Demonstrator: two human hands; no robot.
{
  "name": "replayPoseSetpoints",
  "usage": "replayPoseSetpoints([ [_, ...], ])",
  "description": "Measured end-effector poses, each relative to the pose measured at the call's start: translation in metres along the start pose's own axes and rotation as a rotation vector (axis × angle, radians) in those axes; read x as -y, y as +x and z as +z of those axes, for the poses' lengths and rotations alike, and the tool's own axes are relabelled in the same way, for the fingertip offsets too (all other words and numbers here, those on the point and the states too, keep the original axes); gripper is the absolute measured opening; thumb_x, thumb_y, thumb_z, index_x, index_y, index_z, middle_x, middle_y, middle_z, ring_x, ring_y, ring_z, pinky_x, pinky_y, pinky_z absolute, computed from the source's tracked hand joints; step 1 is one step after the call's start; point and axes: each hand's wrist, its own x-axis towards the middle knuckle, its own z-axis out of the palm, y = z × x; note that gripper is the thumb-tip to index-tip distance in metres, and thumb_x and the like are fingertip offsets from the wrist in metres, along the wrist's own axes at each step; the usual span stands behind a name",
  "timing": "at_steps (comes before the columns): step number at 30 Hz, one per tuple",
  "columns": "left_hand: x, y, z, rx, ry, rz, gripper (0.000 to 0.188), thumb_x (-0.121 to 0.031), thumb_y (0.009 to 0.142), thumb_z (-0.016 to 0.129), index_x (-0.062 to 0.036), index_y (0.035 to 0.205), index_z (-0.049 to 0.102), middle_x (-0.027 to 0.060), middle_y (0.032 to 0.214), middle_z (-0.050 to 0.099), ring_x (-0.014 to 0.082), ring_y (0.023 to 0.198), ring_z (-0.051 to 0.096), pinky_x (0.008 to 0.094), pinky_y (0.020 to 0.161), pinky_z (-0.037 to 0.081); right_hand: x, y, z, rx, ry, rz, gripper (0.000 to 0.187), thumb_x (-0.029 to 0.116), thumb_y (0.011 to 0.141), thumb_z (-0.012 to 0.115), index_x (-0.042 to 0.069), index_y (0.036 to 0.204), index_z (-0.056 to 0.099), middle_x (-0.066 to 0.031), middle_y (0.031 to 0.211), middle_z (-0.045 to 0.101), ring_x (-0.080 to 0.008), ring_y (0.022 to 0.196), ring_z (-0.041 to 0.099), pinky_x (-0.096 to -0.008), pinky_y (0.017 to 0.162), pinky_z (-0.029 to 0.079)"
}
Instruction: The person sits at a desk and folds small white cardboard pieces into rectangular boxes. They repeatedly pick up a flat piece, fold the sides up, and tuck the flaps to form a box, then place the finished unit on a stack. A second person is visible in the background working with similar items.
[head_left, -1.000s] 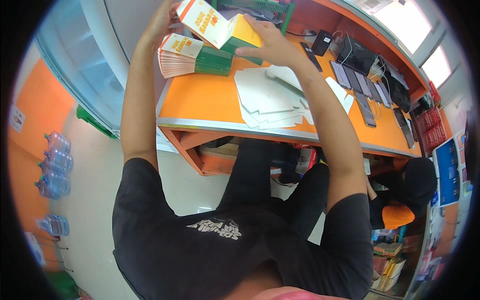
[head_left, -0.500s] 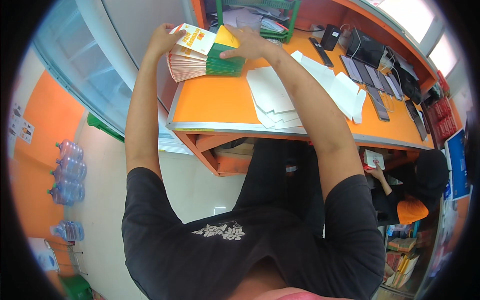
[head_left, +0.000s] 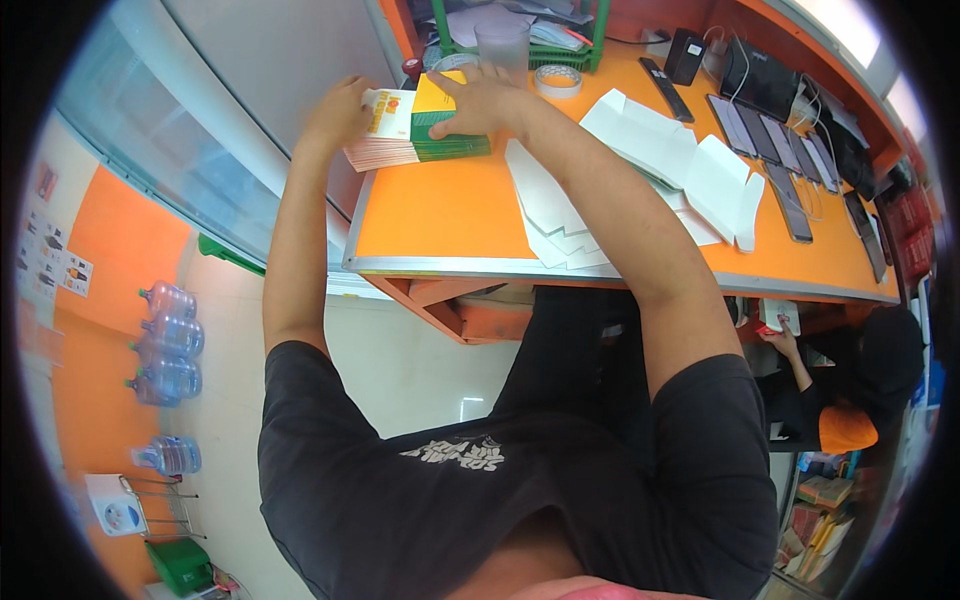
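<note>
A stack of flat printed cartons [head_left: 436,150], white and red at one end, green and yellow at the other, lies at the desk's far left corner. My left hand [head_left: 338,117] is closed around the white end, most of its fingertips hidden. Across the green and yellow end rests my right hand [head_left: 488,104], fingers spread and thumb apart. Several plain white die-cut cartons [head_left: 545,195] lie flat beside the stack, partly under my right forearm. Farther right are folded white carton pieces [head_left: 640,135].
Behind my right hand stand a translucent cup [head_left: 503,45], a tape roll [head_left: 557,82] and a green paper tray [head_left: 600,35]. Several phones [head_left: 735,128] with cables lie at the right. A co-worker [head_left: 850,390] holds a small box lower right. Water bottles [head_left: 170,340] line the left wall.
The fanned cartons at the white end have come together into a lower, more even stack. My left hand has moved down onto their edge. My right hand stays on the green end.
</note>
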Motion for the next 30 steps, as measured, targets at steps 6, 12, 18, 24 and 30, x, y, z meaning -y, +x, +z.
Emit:
replayPoseSetpoints([
  [6,-0.007,0.000,0.046,0.170,-0.077,-0.005,0.042,-0.033,0.103,0.040,-0.0145,0.140,0.050,0.0197,0.143,0.048,0.0387,0.131,0.045,0.0485,0.109,0.037,0.001,0.006,0.005,0.039,0.022,-0.017,0.103,0.071,0.073,0.062,0.029,0.158,0.021,-0.0232,0.157,0.026,-0.0429,0.145,0.022,-0.0509,0.117,0.021],
  [12,-0.024,-0.018,0.066,0.118,-0.012,0.061,0.045,-0.034,0.106,0.030,-0.0178,0.147,0.040,0.0168,0.150,0.039,0.0380,0.138,0.036,0.0517,0.114,0.029,-0.002,0.007,0.004,0.061,0.013,0.003,0.106,0.073,0.070,0.063,0.030,0.158,0.022,-0.0231,0.157,0.026,-0.0448,0.144,0.023,-0.0515,0.115,0.025],
  [18,0.009,0.001,0.075,0.223,0.153,0.303,0.043,-0.030,0.103,0.036,-0.0164,0.142,0.048,0.0118,0.147,0.045,0.0348,0.138,0.037,0.0514,0.114,0.026,-0.003,0.008,0.007,0.021,0.011,-0.016,0.111,0.074,0.068,0.064,0.021,0.157,0.023,-0.0224,0.156,0.029,-0.0433,0.143,0.026,-0.0510,0.116,0.023],
  [24,-0.062,0.019,0.015,0.509,-0.025,-0.092,0.057,-0.046,0.099,0.038,-0.0094,0.141,0.048,0.0135,0.151,0.043,0.0340,0.141,0.032,0.0531,0.114,0.024,-0.016,0.002,0.013,-0.072,0.042,-0.067,0.112,0.074,0.067,0.065,0.008,0.152,0.032,-0.0222,0.150,0.041,-0.0389,0.141,0.033,-0.0515,0.115,0.023],
  [30,-0.031,0.030,0.037,0.495,-0.748,-0.250,0.091,-0.076,0.093,0.034,-0.0047,0.148,0.040,0.0151,0.145,0.049,0.0273,0.133,0.043,0.0369,0.112,0.030,-0.051,-0.010,-0.019,-0.554,0.568,0.041,0.108,0.065,0.066,0.076,0.000,0.143,0.039,-0.0226,0.140,0.051,-0.0361,0.131,0.047,-0.0416,0.108,0.038],
])
